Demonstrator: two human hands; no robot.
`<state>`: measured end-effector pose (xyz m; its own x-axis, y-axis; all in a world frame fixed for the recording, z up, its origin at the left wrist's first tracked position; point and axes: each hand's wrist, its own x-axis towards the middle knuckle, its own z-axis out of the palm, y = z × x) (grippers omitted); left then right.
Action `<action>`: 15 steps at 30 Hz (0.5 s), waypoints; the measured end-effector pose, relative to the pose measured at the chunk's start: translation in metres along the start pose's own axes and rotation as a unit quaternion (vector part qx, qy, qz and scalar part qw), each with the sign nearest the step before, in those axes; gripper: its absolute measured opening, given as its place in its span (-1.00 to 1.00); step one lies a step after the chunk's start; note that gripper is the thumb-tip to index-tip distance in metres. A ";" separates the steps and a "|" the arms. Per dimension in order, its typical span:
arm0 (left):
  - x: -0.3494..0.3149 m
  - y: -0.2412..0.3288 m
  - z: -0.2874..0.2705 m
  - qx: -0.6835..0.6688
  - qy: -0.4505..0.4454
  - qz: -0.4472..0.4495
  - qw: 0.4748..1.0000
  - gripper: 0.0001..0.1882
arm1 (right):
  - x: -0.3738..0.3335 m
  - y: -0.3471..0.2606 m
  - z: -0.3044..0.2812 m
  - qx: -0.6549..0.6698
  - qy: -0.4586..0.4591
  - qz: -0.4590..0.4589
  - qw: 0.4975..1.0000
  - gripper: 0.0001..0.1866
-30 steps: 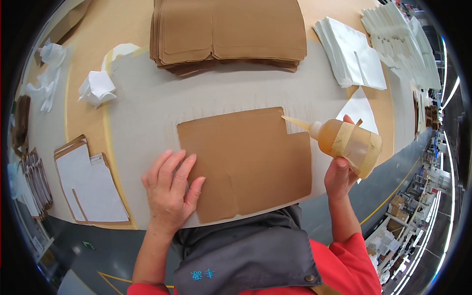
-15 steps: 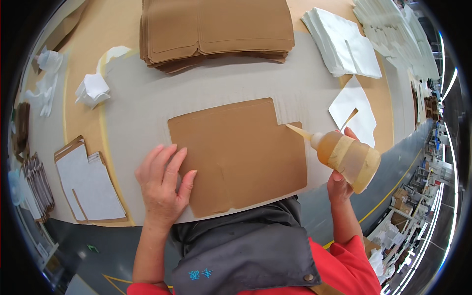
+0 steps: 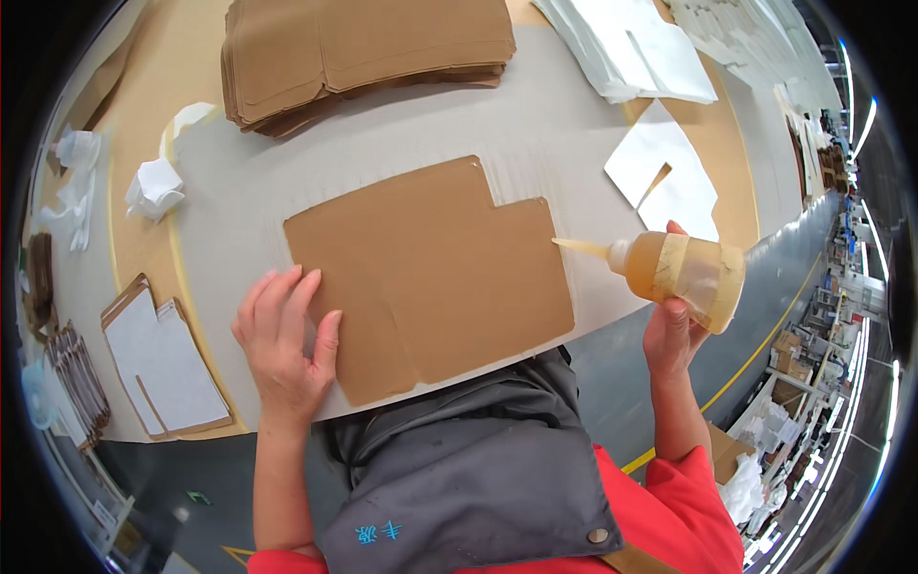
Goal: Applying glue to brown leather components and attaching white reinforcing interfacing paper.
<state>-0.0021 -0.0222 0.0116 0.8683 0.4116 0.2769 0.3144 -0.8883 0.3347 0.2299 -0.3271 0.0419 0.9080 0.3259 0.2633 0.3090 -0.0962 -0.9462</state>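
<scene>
A brown sheet (image 3: 430,287) with a notch cut from its far right corner lies flat on the grey table covering. My left hand (image 3: 287,330) rests at the sheet's left edge, fingers spread, holding nothing. In my right hand (image 3: 677,330) is a squeeze bottle (image 3: 690,273) of amber liquid, wrapped with tape bands and tilted on its side. Its thin pointed nozzle reaches the right edge of the brown sheet, just below the notch; whether it touches is too fine to tell.
A thick stack of brown sheets (image 3: 373,43) stands at the far side. White slotted sheets (image 3: 636,43) are piled at the far right, with a single white piece (image 3: 669,177) nearer. At left lie crumpled white paper (image 3: 155,188) and white-topped brown pieces (image 3: 163,364).
The bottle's nozzle has travelled from the notch's inner corner to the sheet's right edge. The bottle now lies more level. The whole view has shifted, with the table things sitting further left.
</scene>
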 end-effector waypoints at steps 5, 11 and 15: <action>0.001 0.002 -0.001 0.009 0.008 0.005 1.000 -0.57 | -0.024 0.001 -0.022 -0.004 -0.019 0.015 1.000 -0.09; 0.001 0.003 0.000 0.010 0.013 0.008 1.000 -0.59 | -0.049 -0.006 -0.037 0.002 -0.018 0.048 0.999 -0.06; 0.001 0.004 -0.002 0.014 0.008 0.006 1.000 -0.61 | -0.065 -0.007 -0.043 0.029 0.009 0.063 0.998 -0.02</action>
<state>-0.0010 -0.0250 0.0149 0.8654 0.4047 0.2953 0.3154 -0.8981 0.3066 0.1808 -0.3880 0.0390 0.9435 0.2978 0.1454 0.1762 -0.0793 -0.9811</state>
